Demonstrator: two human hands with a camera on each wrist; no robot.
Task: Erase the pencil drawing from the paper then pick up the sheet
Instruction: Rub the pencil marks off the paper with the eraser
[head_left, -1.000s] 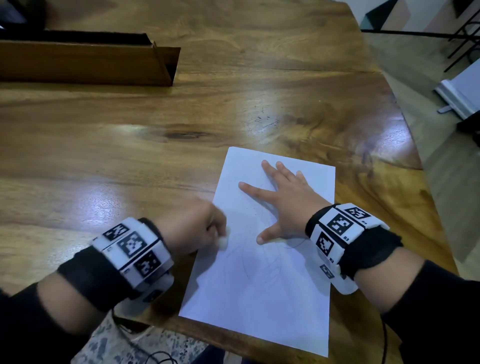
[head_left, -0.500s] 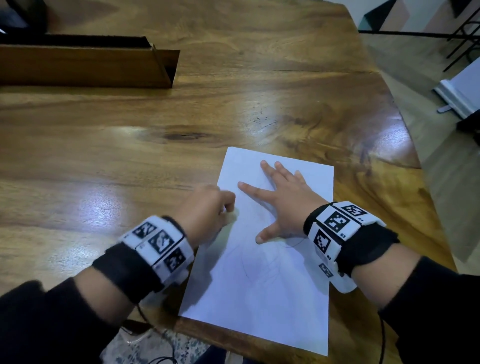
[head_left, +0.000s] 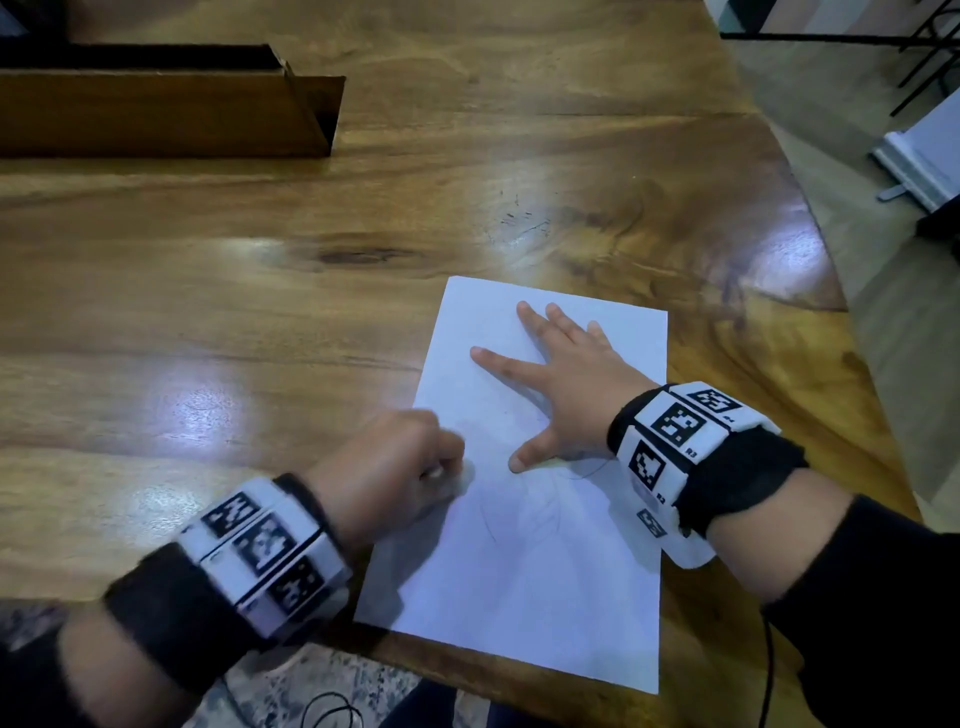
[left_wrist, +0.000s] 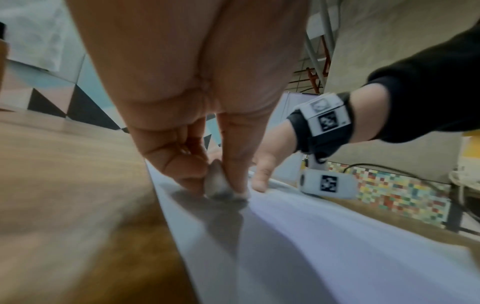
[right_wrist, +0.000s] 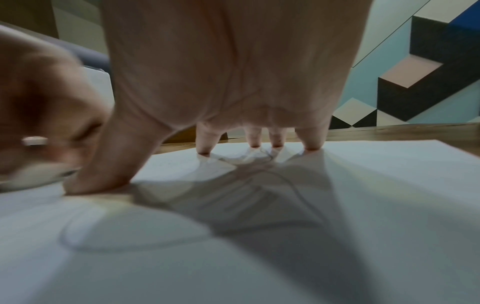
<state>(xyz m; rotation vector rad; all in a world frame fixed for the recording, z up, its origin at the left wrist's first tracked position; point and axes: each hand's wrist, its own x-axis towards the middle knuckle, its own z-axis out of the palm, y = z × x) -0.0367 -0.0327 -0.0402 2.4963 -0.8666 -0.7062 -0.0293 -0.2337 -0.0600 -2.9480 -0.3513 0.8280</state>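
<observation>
A white sheet of paper (head_left: 550, 587) lies on the wooden table (head_left: 260, 338) near its front edge, with faint pencil curves (head_left: 524, 519) across its middle. My left hand (head_left: 400, 473) pinches a small white eraser (head_left: 465, 475) and holds it down on the sheet close to the left edge; in the left wrist view the eraser (left_wrist: 218, 186) sits between thumb and fingers on the paper (left_wrist: 337, 257). My right hand (head_left: 561, 384) lies flat with fingers spread on the upper part of the sheet. In the right wrist view its fingertips (right_wrist: 311, 147) press the paper (right_wrist: 363, 226), beside a pencil curve (right_wrist: 116, 244).
A long wooden box (head_left: 166, 109) stands at the table's back left. The table's right edge curves away toward the floor (head_left: 893, 312). A black cable (head_left: 332, 714) lies on the floor below the front edge. A white object (head_left: 924, 156) stands on the floor at far right.
My left hand with the eraser went up the sheet's left side, then came back down toward me. The right hand stayed flat on the paper.
</observation>
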